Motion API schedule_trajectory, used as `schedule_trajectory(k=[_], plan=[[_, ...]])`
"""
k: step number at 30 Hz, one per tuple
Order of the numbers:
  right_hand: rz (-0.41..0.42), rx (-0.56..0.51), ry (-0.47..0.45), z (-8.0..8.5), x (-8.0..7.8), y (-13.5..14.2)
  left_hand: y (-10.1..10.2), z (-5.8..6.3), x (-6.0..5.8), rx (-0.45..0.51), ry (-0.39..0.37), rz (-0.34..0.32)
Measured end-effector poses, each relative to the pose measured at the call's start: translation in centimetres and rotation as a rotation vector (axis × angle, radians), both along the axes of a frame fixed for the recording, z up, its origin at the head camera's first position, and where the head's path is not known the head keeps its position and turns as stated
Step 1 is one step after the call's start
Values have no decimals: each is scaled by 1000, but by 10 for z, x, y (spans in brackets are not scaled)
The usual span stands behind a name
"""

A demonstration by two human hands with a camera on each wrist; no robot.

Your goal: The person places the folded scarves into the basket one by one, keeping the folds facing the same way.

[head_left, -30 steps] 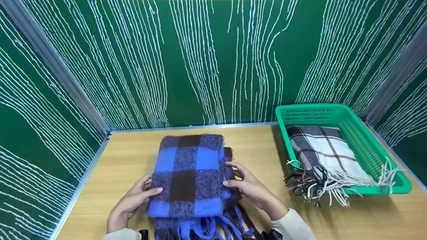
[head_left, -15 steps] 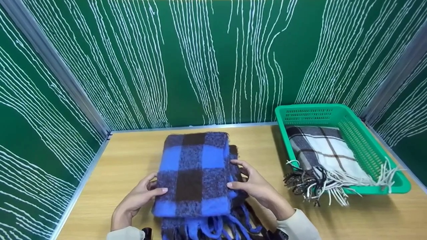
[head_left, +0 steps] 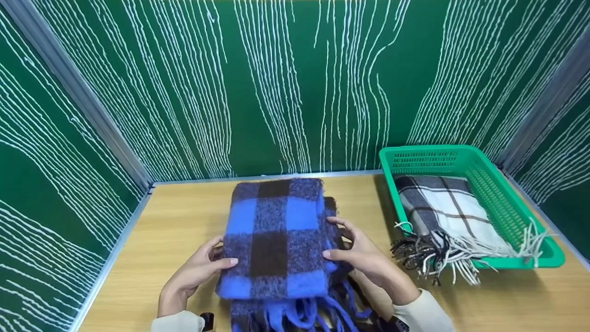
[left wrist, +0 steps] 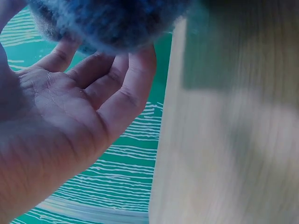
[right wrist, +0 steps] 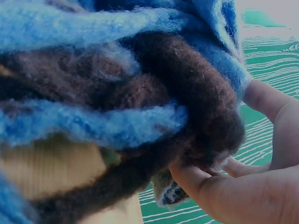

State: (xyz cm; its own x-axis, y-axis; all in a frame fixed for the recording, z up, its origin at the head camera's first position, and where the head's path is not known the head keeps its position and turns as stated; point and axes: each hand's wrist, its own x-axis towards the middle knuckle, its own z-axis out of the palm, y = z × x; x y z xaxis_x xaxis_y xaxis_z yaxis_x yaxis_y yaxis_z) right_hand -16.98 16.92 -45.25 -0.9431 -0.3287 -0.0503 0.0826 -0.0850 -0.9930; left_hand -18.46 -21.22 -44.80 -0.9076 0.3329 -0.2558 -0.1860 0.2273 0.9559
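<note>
Basically, both hands have the scarf: it's folded into a thick pad, blue/brown check, held btwn them over the front of the table [head_left: 184,221]. L hand [head_left: 197,272] pinches the left edge, thumb on top w/ fingers curled under; R hand [head_left: 368,260] grips the right side, thumb at the edge, fingers bent round the layers. Can't tell if the underside touches the table. Fringe [head_left: 275,316] hangs toward the wearer, loose and tangly.

Handling: prob. light for its bulk, v. soft, fuzzy, not slippery, nothing to break. Floppy though — layers could slide or sag, esp. the darker ones poking out on the right. Best hold: both sides, all layers, palms well under — not the fringe. Basket [head_left: 426,161] w/ white plaid scarf [head_left: 461,214] is off to the right, apart from both hands.
</note>
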Motion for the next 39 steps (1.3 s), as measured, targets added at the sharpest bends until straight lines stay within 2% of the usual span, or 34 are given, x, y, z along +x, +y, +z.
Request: schedule_trajectory(k=[13,20,27,39], plan=[[-7,37,4,14,6,19,14,5,-3,43,81,-70],[-26,98,22,23,10,27,22,10,-2,16,80,-55],[-42,92,45,32,12,34,31,12,-5,66,125,-83],[-94,199,96,50,19,46,43,17,-4,103,191,-101]])
